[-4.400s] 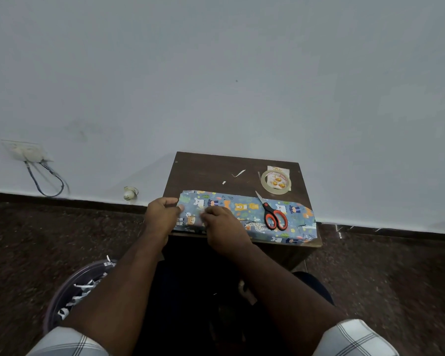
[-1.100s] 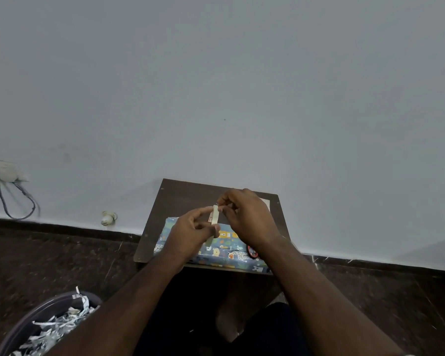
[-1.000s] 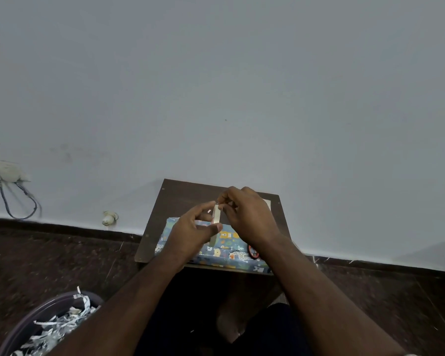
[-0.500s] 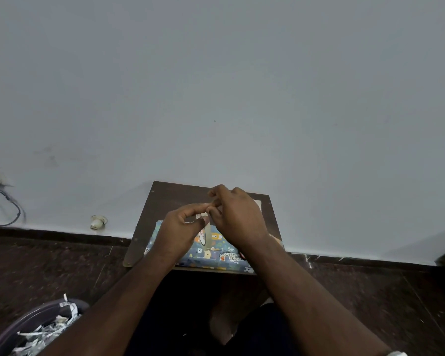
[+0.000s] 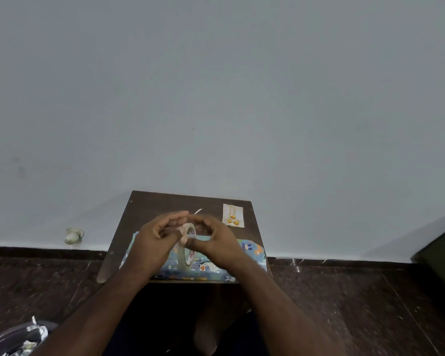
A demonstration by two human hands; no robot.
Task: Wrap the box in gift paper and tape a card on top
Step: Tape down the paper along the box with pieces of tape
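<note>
Left hand (image 5: pixel 156 242): raised above the wrapped box, forearm entering from lower left, wrist bent, fingers curled inward toward the tape roll
Left grip: thumb and fingers curled round the left side of the roll, thumb tip at its upper edge
Right hand (image 5: pixel 216 244): forearm entering from lower right, knuckles up, fingers arched over the roll from the right
Right grip: fingertips pinched on the roll's upper rim, thumb tucked against the roll next to the left thumb; whether a loose tape end sits between them, cannot tell
Tape roll (image 5: pixel 186 249): held upright on edge between both hands, above the box, printed core facing right
Box (image 5: pixel 249 251): wrapped in blue cartoon-print gift paper, lying flat along the near edge of the bench, mostly hidden behind the hands
Card (image 5: pixel 232 215): pale, with orange motifs, flat at the far right corner of the bench, well apart from the box
Bench (image 5: pixel 149 209): small dark brown top, set against the grey wall
Paper scrap (image 5: pixel 197 211): thin white sliver on the bench just beyond the fingers
Bin (image 5: pixel 16 340): lower left on the floor, shredded paper inside
</note>
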